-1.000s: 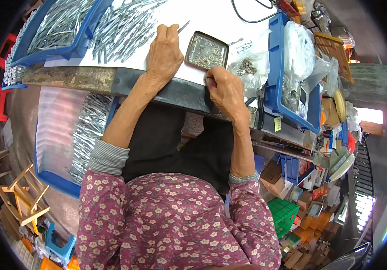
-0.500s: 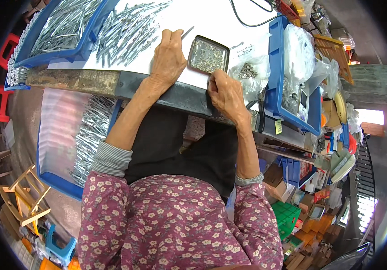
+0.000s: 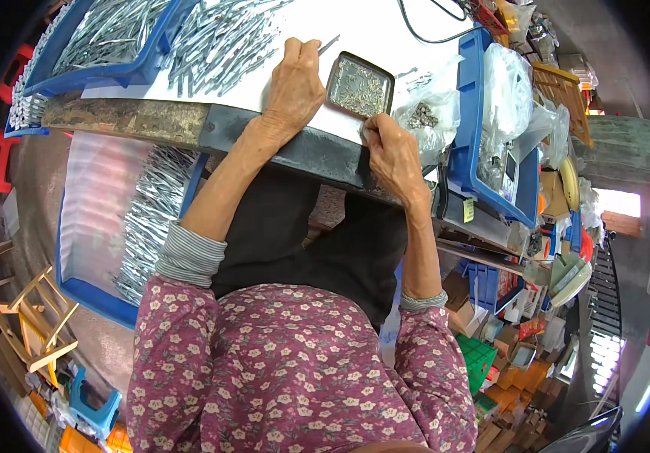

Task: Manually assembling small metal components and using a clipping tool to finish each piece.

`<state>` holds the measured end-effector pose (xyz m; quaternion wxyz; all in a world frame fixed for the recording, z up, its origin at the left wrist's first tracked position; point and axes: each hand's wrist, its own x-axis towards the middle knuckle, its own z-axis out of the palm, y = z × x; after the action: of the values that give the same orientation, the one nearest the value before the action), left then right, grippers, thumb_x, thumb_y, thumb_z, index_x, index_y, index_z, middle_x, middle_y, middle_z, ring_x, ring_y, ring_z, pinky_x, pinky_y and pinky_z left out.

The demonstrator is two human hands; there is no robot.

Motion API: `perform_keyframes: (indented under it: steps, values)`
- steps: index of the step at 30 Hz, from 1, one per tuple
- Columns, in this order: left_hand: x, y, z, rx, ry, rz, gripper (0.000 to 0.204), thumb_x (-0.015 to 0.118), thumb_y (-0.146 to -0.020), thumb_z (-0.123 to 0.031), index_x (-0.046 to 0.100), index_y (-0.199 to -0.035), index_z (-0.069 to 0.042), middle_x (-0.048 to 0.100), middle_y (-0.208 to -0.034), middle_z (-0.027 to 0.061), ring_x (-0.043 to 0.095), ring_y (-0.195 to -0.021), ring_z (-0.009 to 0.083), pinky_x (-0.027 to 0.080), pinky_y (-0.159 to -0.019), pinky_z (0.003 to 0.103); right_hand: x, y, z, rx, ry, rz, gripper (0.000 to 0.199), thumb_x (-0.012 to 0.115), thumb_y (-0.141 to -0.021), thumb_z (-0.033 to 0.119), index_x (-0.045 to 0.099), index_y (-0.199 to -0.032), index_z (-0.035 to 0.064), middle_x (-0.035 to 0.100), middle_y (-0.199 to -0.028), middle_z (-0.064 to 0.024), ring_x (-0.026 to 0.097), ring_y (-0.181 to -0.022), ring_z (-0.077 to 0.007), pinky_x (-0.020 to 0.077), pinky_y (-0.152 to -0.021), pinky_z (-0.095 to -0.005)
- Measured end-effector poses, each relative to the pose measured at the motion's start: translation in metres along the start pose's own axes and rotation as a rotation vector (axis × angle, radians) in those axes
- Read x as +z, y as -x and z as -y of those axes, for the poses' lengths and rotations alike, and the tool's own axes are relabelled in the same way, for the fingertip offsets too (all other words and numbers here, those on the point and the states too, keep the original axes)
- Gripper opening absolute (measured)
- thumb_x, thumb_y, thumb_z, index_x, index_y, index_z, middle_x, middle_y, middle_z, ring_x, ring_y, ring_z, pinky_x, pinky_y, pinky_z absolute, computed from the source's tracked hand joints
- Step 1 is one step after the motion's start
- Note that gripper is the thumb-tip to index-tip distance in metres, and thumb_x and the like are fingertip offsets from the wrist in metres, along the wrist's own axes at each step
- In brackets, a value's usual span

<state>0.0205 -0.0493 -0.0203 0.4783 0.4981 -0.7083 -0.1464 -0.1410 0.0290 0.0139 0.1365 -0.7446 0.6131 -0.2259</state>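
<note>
Hands at a white counter [image 3: 385,30]: the left hand [image 3: 292,87] curls its fingers around a thin metal rod [image 3: 328,44] beside a small dark tray [image 3: 359,84] of screws; the right hand [image 3: 393,155] pinches something tiny at the tray's near edge.

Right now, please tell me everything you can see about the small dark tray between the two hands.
The small tray is shallow and roughly square with rounded corners and a raised dark rim; it looks like metal. It holds many tiny silvery parts spread over its bottom. It lies flat on the white tabletop near the front edge. The left hand rests right beside its left side, and the right hand sits at its near corner, fingers at the rim.
</note>
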Motion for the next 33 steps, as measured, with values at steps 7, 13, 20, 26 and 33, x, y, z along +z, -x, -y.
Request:
perform_keyframes:
  steps: [7, 13, 20, 26, 33]
  values:
    - [-0.001, -0.004, 0.0, 0.045, -0.022, -0.022, 0.028, 0.048, -0.074, 0.004, 0.049, -0.101, 0.01, 0.045, -0.089, 0.0225, 0.058, -0.075, 0.0359, 0.05, -0.065, 0.039, -0.002, -0.006, 0.004, 0.031, 0.065, 0.035, 0.01, 0.055, -0.078, 0.006, 0.054, -0.078, -0.0039, 0.059, -0.073, -0.0214, 0.059, -0.068, -0.0365, 0.0442, -0.06, -0.0402]
    - [-0.001, -0.004, 0.001, 0.03, 0.032, -0.011, 0.024, 0.046, -0.074, 0.004, 0.05, -0.097, 0.01, 0.045, -0.088, 0.0221, 0.058, -0.074, 0.036, 0.05, -0.065, 0.04, 0.008, -0.011, 0.002, -0.013, 0.251, 0.047, 0.01, 0.054, -0.072, 0.008, 0.054, -0.073, -0.0023, 0.058, -0.067, -0.0208, 0.058, -0.065, -0.0372, 0.0439, -0.059, -0.0417]
    - [-0.001, -0.003, -0.003, -0.024, 0.109, 0.064, 0.024, 0.043, -0.077, 0.004, 0.052, -0.099, 0.005, 0.045, -0.089, 0.0189, 0.052, -0.079, 0.0311, 0.044, -0.073, 0.038, 0.011, -0.004, -0.002, 0.023, 0.155, -0.031, 0.01, 0.053, -0.074, 0.009, 0.053, -0.075, -0.0017, 0.056, -0.061, -0.0186, 0.056, -0.058, -0.0341, 0.0433, -0.056, -0.0398]
    - [-0.007, -0.006, -0.004, 0.066, 0.192, 0.067, 0.018, 0.045, -0.076, 0.001, 0.053, -0.091, 0.006, 0.046, -0.085, 0.0173, 0.053, -0.075, 0.029, 0.046, -0.07, 0.037, 0.005, -0.001, 0.01, 0.087, -0.11, -0.171, 0.01, 0.05, -0.079, 0.006, 0.048, -0.075, -0.003, 0.054, -0.064, -0.0213, 0.055, -0.06, -0.0372, 0.0425, -0.055, -0.0423]
    - [-0.009, -0.014, -0.023, -0.099, 0.543, 0.314, 0.018, 0.051, -0.08, -0.009, 0.054, -0.094, 0.003, 0.059, -0.079, 0.0108, 0.057, -0.073, 0.0176, 0.046, -0.068, 0.029, 0.005, -0.02, 0.009, 0.067, -0.211, -0.291, 0.011, 0.051, -0.081, 0.009, 0.049, -0.082, -0.0019, 0.053, -0.063, -0.0184, 0.055, -0.056, -0.031, 0.0431, -0.053, -0.0384]
